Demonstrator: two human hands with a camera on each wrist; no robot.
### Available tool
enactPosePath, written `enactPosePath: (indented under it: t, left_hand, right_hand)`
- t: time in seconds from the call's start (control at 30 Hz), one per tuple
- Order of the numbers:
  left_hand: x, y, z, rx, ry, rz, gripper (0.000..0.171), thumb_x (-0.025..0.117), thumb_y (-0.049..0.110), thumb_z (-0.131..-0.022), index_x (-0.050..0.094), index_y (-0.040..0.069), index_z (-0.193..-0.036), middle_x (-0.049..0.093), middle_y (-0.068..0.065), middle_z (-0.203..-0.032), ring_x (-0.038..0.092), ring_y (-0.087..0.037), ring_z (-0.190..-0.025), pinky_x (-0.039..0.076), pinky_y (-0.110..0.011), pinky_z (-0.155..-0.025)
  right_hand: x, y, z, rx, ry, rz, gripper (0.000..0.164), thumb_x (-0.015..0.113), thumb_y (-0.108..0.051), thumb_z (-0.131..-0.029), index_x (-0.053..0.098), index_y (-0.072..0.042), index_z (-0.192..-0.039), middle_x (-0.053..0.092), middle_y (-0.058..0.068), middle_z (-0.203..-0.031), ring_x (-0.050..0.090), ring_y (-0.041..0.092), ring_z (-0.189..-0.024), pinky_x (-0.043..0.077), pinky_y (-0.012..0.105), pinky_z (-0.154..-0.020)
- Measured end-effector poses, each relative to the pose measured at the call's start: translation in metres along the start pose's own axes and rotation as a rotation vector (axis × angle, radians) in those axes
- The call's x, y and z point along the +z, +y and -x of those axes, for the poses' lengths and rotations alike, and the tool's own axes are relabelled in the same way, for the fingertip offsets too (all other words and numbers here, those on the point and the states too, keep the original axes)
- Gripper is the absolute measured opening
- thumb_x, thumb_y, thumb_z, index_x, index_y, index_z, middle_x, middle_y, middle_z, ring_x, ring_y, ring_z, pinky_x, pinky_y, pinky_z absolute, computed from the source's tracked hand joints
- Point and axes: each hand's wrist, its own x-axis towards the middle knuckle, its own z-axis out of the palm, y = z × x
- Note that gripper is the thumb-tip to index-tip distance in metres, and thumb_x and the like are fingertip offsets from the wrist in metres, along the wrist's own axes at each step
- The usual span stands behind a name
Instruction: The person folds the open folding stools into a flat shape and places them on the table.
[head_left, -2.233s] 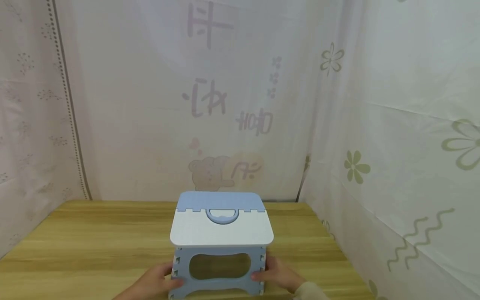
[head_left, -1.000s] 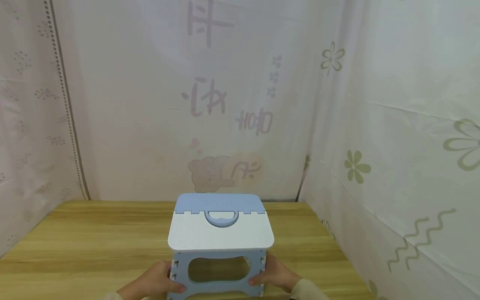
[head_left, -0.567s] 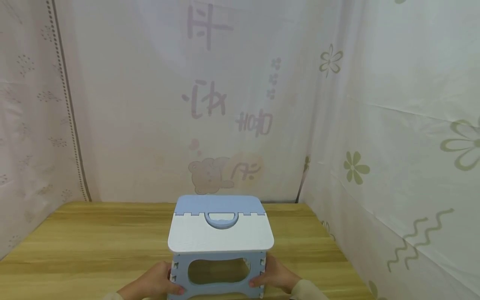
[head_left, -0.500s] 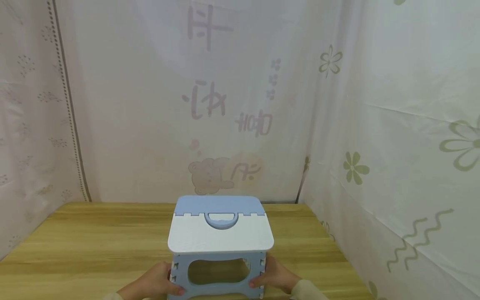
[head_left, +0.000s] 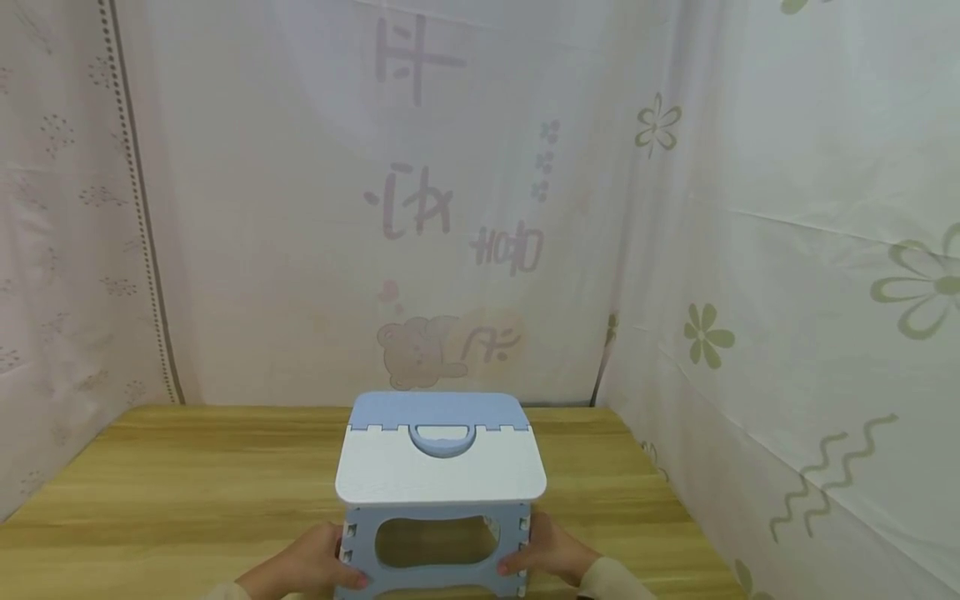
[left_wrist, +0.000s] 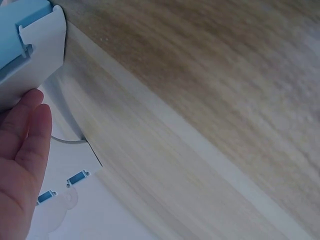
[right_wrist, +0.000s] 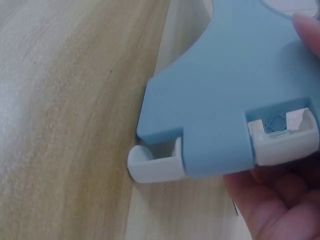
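A blue-and-white folding step stool (head_left: 442, 467) stands unfolded on the wooden table, its white and blue seat facing up and a carry handle (head_left: 442, 442) set in the middle. My left hand (head_left: 309, 562) grips the left side of its near leg panel, thumb on the blue front face. On the opposite side my right hand (head_left: 553, 552) holds the same panel, thumb in front and fingers behind the edge. The left wrist view shows fingers (left_wrist: 37, 130) against a white part of the leg. White hinge pieces (right_wrist: 157, 167) show close up in the right wrist view.
The wood-grain table (head_left: 187, 475) extends around the stool. A pale curtain (head_left: 300, 208) with printed characters and a bear hangs behind it. More patterned cloth (head_left: 787, 250) closes off the right side, and another sheet (head_left: 67, 250) the left.
Since the oldest frame the stool has come slightly nearer to me, with both hands keeping their hold. Over the last half second it stays put; only the head view shifts a little.
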Motion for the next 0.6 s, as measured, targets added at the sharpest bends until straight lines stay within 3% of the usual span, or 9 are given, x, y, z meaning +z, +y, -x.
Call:
enactPosePath:
  t: [0.3, 0.6]
  left_hand:
    - [-0.0024, -0.0006, -0.0002, -0.010, -0.009, 0.015, 0.024, 0.077, 0.000, -0.070, 0.065, -0.005, -0.090, 0.071, -0.012, -0.082, 0.064, -0.008, -0.070, 0.052, -0.026, -0.063]
    - [-0.0055, -0.0017, -0.0001, 0.021, -0.030, 0.023, 0.026, 0.078, 0.002, -0.071, 0.065, -0.006, -0.091, 0.071, -0.010, -0.083, 0.063, -0.006, -0.072, 0.051, -0.026, -0.064]
  right_hand:
    - [-0.0003, -0.0003, -0.0030, 0.081, 0.019, 0.003, 0.070, 0.079, -0.003, -0.073, 0.043, 0.008, -0.132, 0.059, 0.019, -0.123, 0.056, 0.025, -0.108, 0.046, 0.042, -0.093]
    - [0.0009, 0.0006, -0.0018, 0.055, -0.002, -0.030, 0.070, 0.078, -0.002, -0.074, 0.042, 0.009, -0.133, 0.057, 0.021, -0.125, 0.055, 0.025, -0.109, 0.045, 0.037, -0.092]
